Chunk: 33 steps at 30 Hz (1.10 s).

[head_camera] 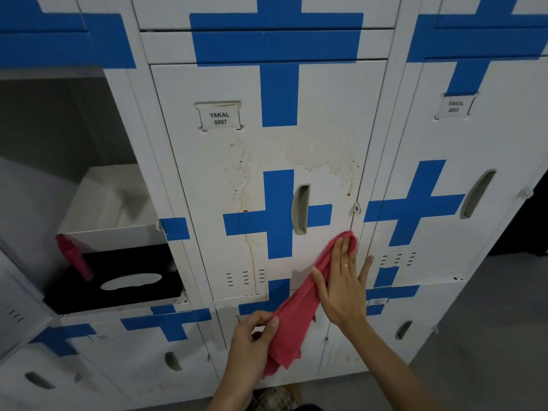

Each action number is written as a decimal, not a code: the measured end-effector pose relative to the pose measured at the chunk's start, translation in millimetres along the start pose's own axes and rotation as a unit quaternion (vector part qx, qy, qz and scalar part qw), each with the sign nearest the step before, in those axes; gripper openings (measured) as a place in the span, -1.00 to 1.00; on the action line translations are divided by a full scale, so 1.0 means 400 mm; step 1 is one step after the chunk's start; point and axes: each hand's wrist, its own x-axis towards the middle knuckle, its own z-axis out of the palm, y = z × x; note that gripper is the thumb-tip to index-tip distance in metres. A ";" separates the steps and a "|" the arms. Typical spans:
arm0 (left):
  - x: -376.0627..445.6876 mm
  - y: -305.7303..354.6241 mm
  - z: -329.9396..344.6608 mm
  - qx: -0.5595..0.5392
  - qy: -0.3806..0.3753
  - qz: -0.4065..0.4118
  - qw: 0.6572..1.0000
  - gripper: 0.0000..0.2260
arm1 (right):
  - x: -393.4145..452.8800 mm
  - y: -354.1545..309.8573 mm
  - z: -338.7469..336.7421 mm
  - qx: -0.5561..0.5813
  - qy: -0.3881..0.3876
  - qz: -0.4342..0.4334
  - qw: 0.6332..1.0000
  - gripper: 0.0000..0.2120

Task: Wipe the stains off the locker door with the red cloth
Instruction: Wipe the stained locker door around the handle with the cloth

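The locker door (332, 93) fills the middle of my view, white with blue tape crosses, shut, labelled YAKAL 0007. Its stains (314, 155) spread as a brownish wash across the upper half, above the recessed handle (300, 209), with speckles and a long drip line running down the left side toward the vent slots. To the left an open compartment (74, 120) holds a white box and a black tissue box.

The red cloth (299, 310) is stretched as a long band, its long axis running from low left up to the right, top end pressed on the door's lower right corner beside the edge. So the worst marks lie above and to the left of where the cloth touches; I judge the next stroke must travel upward past the handle.

My right hand (344, 289) is nearer the stains: the grip there is wide, palm and straight fingers flat, fingertips pinning the cloth's top end to the metal. My left hand (252, 342) sits lower, off the door, its grip narrow, pinching the cloth's hanging tail.
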 end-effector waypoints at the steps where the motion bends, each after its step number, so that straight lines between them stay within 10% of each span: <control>1: 0.001 -0.007 0.004 0.008 0.001 -0.004 1.000 -0.87 | -0.019 0.015 0.022 -0.001 -0.020 0.007 1.000 -0.22; 10: -0.022 -0.085 -0.058 0.007 0.054 -0.031 0.998 -0.87 | -0.119 -0.143 0.151 0.112 -0.087 0.030 0.989 -0.17; 21: -0.040 -0.130 -0.165 -0.018 0.143 -0.060 0.988 -0.87 | -0.117 -0.278 0.206 0.028 -0.113 -0.178 0.977 -0.32; 33: -0.005 -0.027 0.055 -0.024 0.030 -0.009 0.999 -0.83 | -0.059 0.023 0.084 0.066 -0.024 0.015 0.997 -0.31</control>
